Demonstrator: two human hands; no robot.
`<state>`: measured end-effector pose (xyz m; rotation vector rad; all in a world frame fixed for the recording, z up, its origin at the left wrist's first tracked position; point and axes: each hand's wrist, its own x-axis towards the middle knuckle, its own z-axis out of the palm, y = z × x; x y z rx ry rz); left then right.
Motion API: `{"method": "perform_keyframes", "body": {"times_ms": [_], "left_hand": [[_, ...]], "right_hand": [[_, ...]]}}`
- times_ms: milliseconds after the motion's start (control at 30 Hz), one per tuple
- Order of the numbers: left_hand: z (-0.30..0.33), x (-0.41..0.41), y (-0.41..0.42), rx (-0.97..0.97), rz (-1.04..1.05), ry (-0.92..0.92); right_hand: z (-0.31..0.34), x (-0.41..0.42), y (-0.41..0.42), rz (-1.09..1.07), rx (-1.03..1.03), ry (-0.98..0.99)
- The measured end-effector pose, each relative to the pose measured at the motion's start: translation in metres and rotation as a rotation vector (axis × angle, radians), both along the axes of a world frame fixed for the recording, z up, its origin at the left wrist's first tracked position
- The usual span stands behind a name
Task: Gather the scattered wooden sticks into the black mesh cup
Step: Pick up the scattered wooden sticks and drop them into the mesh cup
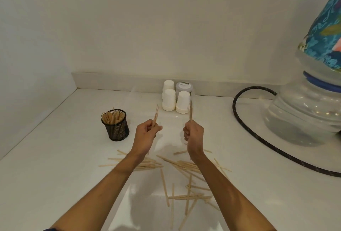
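Black mesh cup (115, 126) upright, already part-filled, forward-left of both fists, nearer left hand (145, 132) gripping an upright bunch of sticks (156, 115), farther from right hand (193, 132) clutching another vertical bundle (190, 110); scattered wooden sticks (177, 171) on countertop (55, 157) beneath forearms.
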<state>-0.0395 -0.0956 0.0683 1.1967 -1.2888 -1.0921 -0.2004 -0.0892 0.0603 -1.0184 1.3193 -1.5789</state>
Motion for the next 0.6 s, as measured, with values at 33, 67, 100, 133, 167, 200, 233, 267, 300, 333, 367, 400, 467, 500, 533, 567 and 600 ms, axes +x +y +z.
{"method": "perform_keyframes", "body": {"times_ms": [33, 67, 100, 133, 167, 200, 233, 267, 300, 333, 367, 400, 467, 500, 533, 567, 600], "left_hand": [[0.001, -0.001, 0.0, -0.018, 0.02, 0.017], [0.001, -0.003, 0.0, -0.036, 0.045, 0.032], [-0.001, -0.004, 0.001, -0.05, 0.071, 0.047], [-0.004, -0.006, 0.002, -0.057, 0.095, 0.063], [-0.007, -0.007, 0.003, -0.056, 0.113, 0.076], [-0.011, -0.008, 0.004, -0.053, 0.126, 0.084], [-0.015, -0.009, 0.006, -0.05, 0.132, 0.086], [-0.02, -0.01, 0.007, -0.05, 0.136, 0.082], [-0.024, -0.011, 0.009, -0.055, 0.138, 0.071], [-0.028, -0.011, 0.011, -0.061, 0.139, 0.057], [-0.032, -0.011, 0.013, -0.064, 0.142, 0.048], [-0.036, -0.011, 0.015, -0.061, 0.147, 0.047], [-0.043, -0.012, 0.018, -0.042, 0.16, 0.049], [-0.046, -0.012, 0.019, -0.033, 0.164, 0.041], [-0.049, -0.013, 0.021, -0.025, 0.166, 0.029], [-0.053, -0.013, 0.023, -0.02, 0.167, 0.019], [-0.056, -0.013, 0.024, -0.013, 0.167, 0.014]], "right_hand": [[0.001, 0.003, 0.001, -0.032, -0.045, 0.044], [0.002, 0.005, 0.002, -0.069, -0.073, 0.075], [0.001, 0.008, 0.003, -0.102, -0.085, 0.083], [-0.001, 0.01, 0.005, -0.128, -0.092, 0.077], [-0.003, 0.012, 0.006, -0.147, -0.093, 0.071], [-0.006, 0.015, 0.008, -0.162, -0.09, 0.068], [-0.011, 0.017, 0.01, -0.171, -0.088, 0.072], [-0.016, 0.019, 0.013, -0.174, -0.093, 0.086], [-0.022, 0.02, 0.016, -0.171, -0.099, 0.11], [-0.028, 0.021, 0.019, -0.167, -0.102, 0.135], [-0.034, 0.021, 0.022, -0.164, -0.102, 0.153], [-0.039, 0.021, 0.025, -0.16, -0.101, 0.165], [-0.046, 0.022, 0.03, -0.16, -0.096, 0.182], [-0.049, 0.023, 0.032, -0.165, -0.093, 0.189], [-0.051, 0.024, 0.034, -0.173, -0.091, 0.191], [-0.053, 0.025, 0.035, -0.182, -0.088, 0.19], [-0.055, 0.027, 0.036, -0.189, -0.08, 0.19]]}}
